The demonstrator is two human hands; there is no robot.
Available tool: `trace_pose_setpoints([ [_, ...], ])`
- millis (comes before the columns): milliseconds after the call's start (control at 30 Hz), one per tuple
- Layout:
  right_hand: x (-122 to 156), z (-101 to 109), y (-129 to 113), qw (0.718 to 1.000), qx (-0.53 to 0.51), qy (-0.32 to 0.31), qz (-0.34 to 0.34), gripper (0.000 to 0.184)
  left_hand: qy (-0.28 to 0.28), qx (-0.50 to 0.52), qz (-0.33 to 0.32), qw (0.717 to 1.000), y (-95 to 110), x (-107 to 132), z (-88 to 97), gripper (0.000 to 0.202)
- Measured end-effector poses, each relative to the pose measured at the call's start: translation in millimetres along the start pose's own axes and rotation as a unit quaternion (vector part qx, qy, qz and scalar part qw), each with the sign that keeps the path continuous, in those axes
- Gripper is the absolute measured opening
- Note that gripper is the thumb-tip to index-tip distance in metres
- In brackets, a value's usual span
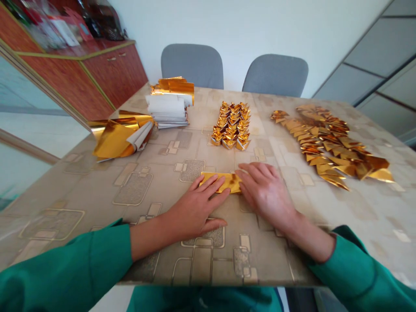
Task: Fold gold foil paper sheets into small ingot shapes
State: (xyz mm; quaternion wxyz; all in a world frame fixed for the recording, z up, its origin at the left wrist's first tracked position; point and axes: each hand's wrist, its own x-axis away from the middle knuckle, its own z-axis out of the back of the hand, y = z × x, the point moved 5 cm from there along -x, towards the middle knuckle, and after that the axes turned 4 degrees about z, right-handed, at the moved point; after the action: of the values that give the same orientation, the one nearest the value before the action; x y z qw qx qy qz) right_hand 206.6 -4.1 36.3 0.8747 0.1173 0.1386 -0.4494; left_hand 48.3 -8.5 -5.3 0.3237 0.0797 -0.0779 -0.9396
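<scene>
A narrow folded strip of gold foil paper (pixel 229 182) lies flat on the table in front of me. My left hand (pixel 199 203) rests over its left end, fingers stretched out and pressing on it, the thumb apart on the tablecloth. At the strip's right end is my right hand (pixel 266 188), its fingers bent and close together, covering that end. Whether those fingers pinch the paper or only press it is hidden. Beyond the strip stand rows of folded gold paper ingots (pixel 231 125), set tightly side by side.
At the back left are a stack of gold-and-white paper sheets (pixel 170 104) and loose curled gold sheets (pixel 120 136). Long overlapping rows of folded gold pieces (pixel 325 143) spread on the right. The table (pixel 130 242) has a patterned cover; two grey chairs (pixel 191 65) stand behind it.
</scene>
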Motion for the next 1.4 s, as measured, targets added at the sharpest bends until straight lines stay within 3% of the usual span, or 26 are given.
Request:
trace_pose_setpoints([
  [100,16.9,0.4,-30.4,0.998,-0.035,-0.007,0.055,0.027,-0.001,-0.001,0.001,1.0,-0.4,-0.4,-0.6,0.074],
  [200,34.9,-1.9,-36.8,1.0,-0.023,-0.011,0.014,0.033,-0.005,-0.005,0.003,1.0,-0.7,-1.1,-0.2,0.072],
  [367,51.6,1.4,-22.5,0.999,-0.016,-0.033,-0.004,0.032,-0.012,-0.004,-0.009,1.0,-2.4,-1.0,1.9,0.073],
  [633,45.9,5.6,-15.7,0.997,-0.05,-0.045,-0.023,0.024,-0.044,-0.004,-0.077,0.996,-20.9,7.6,10.2,0.068],
  [933,51.7,3.6,-4.8,0.995,-0.096,-0.011,-0.02,0.024,-0.051,-0.012,-0.06,0.997,-45.8,33.4,20.4,0.062],
  [1167,55.7,6.1,3.0,0.996,-0.089,0.026,-0.003,0.025,0.005,-0.03,-0.07,0.997,-41.4,15.2,29.5,0.031],
  [1400,32.3,23.3,-5.7,1.0,-0.002,0.003,-0.018,0.028,-0.028,-0.075,-0.072,0.994,-26.7,-10.1,36.7,0.018],
])
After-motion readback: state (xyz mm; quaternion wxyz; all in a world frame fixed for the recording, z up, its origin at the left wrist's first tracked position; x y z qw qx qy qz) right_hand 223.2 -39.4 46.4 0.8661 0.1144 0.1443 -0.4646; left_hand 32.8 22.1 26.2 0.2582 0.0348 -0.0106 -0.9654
